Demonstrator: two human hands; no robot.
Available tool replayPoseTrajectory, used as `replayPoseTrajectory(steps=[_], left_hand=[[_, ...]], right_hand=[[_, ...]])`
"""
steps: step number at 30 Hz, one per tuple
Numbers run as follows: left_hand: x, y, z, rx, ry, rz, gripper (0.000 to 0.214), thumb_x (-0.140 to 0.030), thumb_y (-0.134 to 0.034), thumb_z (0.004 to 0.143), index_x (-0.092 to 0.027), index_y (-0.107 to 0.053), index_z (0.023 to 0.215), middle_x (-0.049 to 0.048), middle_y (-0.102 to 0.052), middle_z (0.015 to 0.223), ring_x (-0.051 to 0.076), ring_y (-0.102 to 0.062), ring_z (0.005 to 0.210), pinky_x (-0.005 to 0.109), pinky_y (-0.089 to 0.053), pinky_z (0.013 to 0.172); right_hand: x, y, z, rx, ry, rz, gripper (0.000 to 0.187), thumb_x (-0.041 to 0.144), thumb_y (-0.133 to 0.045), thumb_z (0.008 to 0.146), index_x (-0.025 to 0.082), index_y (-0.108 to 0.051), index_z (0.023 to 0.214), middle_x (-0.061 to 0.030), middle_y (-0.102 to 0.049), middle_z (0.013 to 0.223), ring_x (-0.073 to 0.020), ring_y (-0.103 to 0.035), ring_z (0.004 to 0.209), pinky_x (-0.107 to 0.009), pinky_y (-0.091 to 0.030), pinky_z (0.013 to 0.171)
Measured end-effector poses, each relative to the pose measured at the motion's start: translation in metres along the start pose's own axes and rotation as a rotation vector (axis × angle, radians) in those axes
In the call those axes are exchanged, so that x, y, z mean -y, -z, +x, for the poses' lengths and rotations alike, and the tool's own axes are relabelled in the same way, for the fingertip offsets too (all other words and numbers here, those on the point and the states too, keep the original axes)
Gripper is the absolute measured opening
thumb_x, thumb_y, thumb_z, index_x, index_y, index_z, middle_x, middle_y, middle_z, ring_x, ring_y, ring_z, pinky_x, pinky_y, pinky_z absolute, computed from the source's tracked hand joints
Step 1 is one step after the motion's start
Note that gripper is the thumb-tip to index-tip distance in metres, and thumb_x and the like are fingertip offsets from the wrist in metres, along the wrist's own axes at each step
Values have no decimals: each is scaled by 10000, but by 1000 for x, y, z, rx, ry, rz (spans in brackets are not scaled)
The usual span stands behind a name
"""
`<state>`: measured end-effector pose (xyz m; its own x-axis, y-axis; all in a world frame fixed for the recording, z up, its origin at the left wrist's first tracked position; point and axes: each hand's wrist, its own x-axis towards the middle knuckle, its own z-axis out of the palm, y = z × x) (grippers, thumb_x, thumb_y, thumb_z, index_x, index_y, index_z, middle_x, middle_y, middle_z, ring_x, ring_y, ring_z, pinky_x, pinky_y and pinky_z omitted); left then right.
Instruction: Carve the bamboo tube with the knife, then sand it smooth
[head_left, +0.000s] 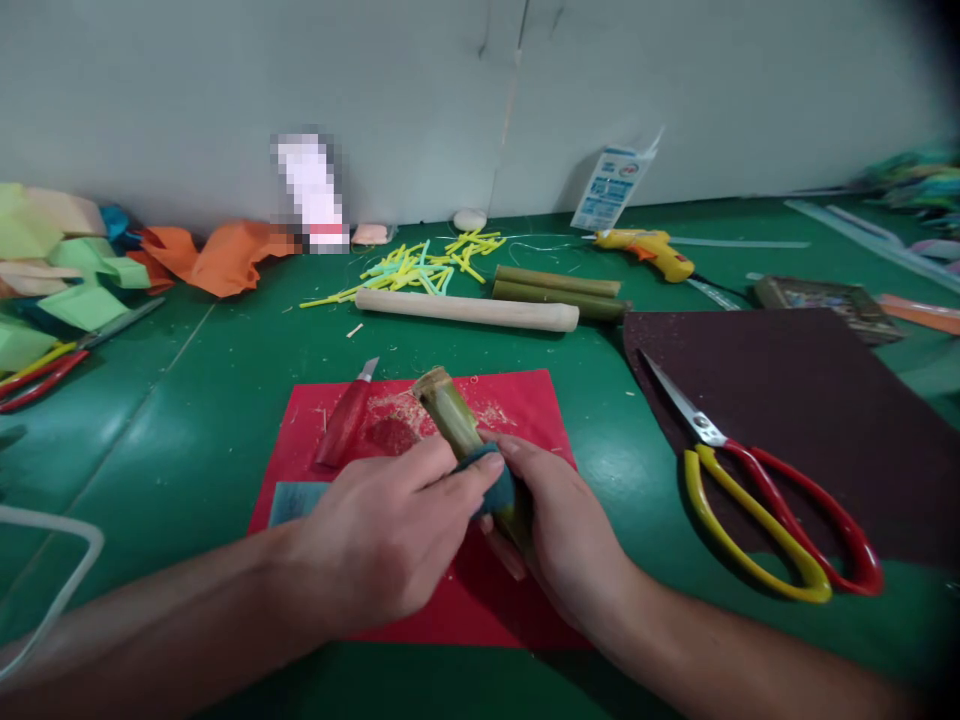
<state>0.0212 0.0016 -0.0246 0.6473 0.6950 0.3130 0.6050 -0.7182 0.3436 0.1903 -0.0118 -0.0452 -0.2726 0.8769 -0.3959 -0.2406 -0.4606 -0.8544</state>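
Observation:
My right hand (559, 525) is wrapped round the lower end of a short green bamboo tube (450, 415), which tilts up and away over a red sheet (517, 405). My left hand (390, 535) pinches a small blue-green pad (491, 475) against the tube's side. Pale shavings lie on the red sheet beside a red-handled knife (346, 420). A second blue-green piece (294, 500) lies flat under my left wrist.
Red-and-yellow scissors (757, 500) rest on a dark brown sheet (825, 400) at the right. Behind lie a wooden rod (465, 310), two green bamboo sticks (559, 290), several yellow and green strips (420, 265), a yellow glue gun (652, 250), and folded coloured paper (75, 270) at the left.

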Motion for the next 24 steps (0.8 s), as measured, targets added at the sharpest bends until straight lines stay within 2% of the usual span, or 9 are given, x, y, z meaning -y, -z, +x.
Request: replayPoseTrajectory(steps=[1, 4, 5, 8, 12, 15, 20, 24], left_hand=[[0, 0, 0, 7, 1, 7, 376, -192, -409, 894, -174, -482, 1262, 36, -518, 838, 102, -496, 650, 210, -434, 546], [5, 0, 1, -139, 69, 130, 345, -194, -435, 892, -167, -525, 1224, 31, -509, 792, 120, -504, 703, 224, -446, 596], [6, 0, 1, -153, 85, 127, 341, -194, -435, 892, -160, -530, 1218, 32, -512, 789, 121, -506, 704, 227, -448, 602], [9, 1, 2, -73, 11, 42, 364, -188, -427, 893, -169, -494, 1250, 46, -537, 867, 110, -525, 713, 211, -451, 593], [9, 1, 3, -158, 84, 106, 331, -195, -444, 891, -162, -542, 1205, 33, -525, 785, 121, -517, 709, 240, -462, 636], [5, 0, 2, -63, 30, 6, 361, -192, -429, 895, -169, -497, 1248, 43, -532, 852, 113, -526, 703, 227, -463, 601], [5, 1, 2, -90, 86, 92, 356, -204, -419, 897, -155, -511, 1237, 36, -509, 803, 118, -515, 679, 233, -470, 586], [4, 2, 0, -6, 20, 38, 384, -205, -404, 897, -180, -467, 1275, 45, -521, 850, 118, -526, 682, 231, -474, 574]], right_hand=[[0, 0, 0, 1, 5, -7, 374, 351, -325, 875, 178, -529, 614, 34, -484, 446, -67, -381, 282, -192, -274, 294], [2, -1, 0, 13, 15, -24, 379, 321, -306, 878, 177, -516, 597, 30, -500, 465, -60, -371, 280, -192, -279, 302], [3, -1, 0, 11, 12, -27, 380, 317, -305, 878, 178, -512, 592, 30, -497, 461, -60, -370, 280, -193, -277, 302], [4, -2, 0, 2, -1, -39, 408, 335, -294, 886, 177, -508, 577, 35, -465, 431, -61, -365, 277, -193, -272, 302], [3, -2, -1, 9, -4, -51, 388, 314, -290, 883, 176, -516, 599, 34, -490, 465, -58, -364, 284, -193, -280, 309], [2, -4, -2, -23, -23, -24, 383, 341, -315, 872, 181, -495, 574, 38, -470, 443, -65, -354, 282, -195, -264, 291], [4, -4, -3, -14, -40, -26, 351, 320, -309, 870, 186, -506, 612, 39, -478, 449, -65, -352, 283, -200, -267, 310], [4, -3, -2, -4, -72, 11, 372, 355, -312, 874, 184, -515, 613, 32, -480, 448, -69, -362, 282, -205, -256, 301]])
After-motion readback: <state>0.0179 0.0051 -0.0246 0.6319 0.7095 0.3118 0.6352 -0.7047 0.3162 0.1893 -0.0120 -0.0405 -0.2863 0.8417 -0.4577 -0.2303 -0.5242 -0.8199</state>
